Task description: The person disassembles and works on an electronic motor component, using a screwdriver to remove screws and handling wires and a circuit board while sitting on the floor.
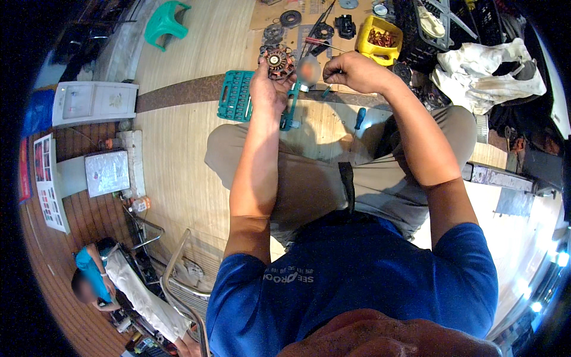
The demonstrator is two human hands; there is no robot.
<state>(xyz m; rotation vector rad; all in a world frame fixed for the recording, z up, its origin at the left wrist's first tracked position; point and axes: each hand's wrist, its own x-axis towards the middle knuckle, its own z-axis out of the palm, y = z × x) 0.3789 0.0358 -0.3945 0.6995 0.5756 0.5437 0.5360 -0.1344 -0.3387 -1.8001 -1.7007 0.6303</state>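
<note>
My left hand (267, 92) is wrapped round a motor armature (277, 61), a round dark part with copper windings and a ringed centre, held up above the floor. To its right, my right hand (357, 70) is closed, fingers pinched together; anything between them is hidden or too small to make out. A pale blurred patch lies between the two hands. Below my left hand, a teal socket-set case (236, 98) lies open with rows of metal bits. A blue-handled screwdriver (360, 118) rests on the floor between my legs.
Cardboard (262, 15) beyond my hands carries round dark parts and a red-handled tool (317, 41). A yellow container (391, 58) holds copper-coloured pieces. Crates (440, 41) and a dirty white cloth (488, 77) crowd the right. A green stool (166, 24) stands far left; another person sits lower left.
</note>
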